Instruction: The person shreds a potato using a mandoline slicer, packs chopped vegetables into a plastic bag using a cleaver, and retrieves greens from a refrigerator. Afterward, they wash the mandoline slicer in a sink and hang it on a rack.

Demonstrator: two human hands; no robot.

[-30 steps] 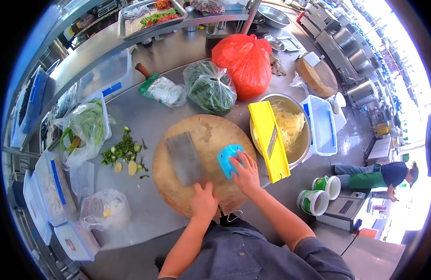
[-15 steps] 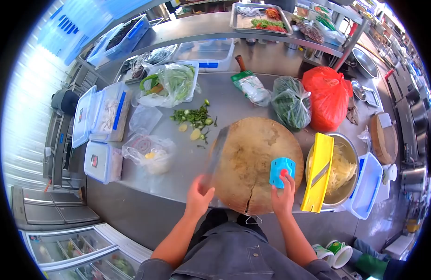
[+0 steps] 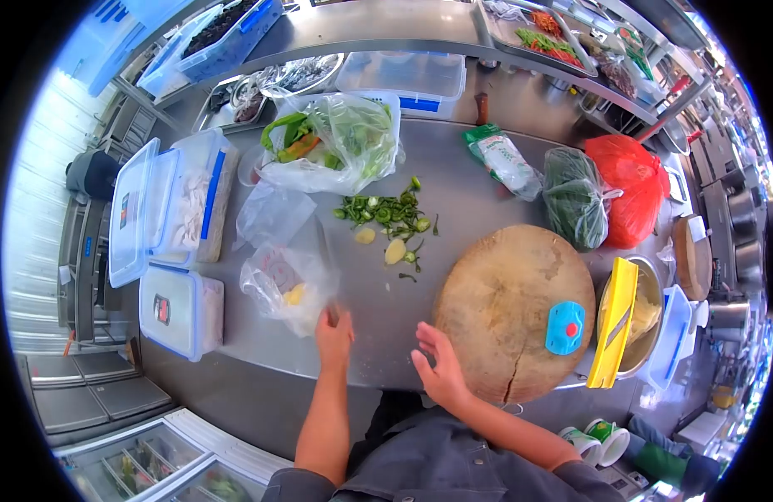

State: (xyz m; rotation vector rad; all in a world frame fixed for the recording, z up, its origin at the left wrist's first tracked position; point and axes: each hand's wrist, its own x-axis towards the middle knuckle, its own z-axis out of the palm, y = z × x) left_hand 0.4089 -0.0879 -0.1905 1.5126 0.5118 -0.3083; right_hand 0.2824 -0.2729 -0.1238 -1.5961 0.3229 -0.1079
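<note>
My left hand (image 3: 334, 336) is closed around a knife whose blurred grey blade (image 3: 323, 247) points away from me. The blade lies along the right side of a clear plastic bag (image 3: 273, 280) with yellowish pieces in it. My right hand (image 3: 441, 366) is open and holds nothing, at the left edge of the round wooden chopping board (image 3: 507, 293). On the board's right side rests a blue slicer hand guard (image 3: 564, 328) with a red knob. Chopped green peppers (image 3: 386, 213) and pale yellow slices (image 3: 395, 251) lie on the steel table beyond my hands.
A yellow mandoline slicer (image 3: 614, 322) leans across a metal bowl (image 3: 645, 343) of pale sliced food. Lidded plastic boxes (image 3: 181, 309) stand at the left. A vegetable bag (image 3: 328, 151), a dark green bag (image 3: 574, 201) and a red bag (image 3: 627, 192) sit toward the back.
My left hand has moved left with the knife, off the board's edge to the plastic bag. My right hand has let go of the hand guard and moved left. The view has shifted left.
</note>
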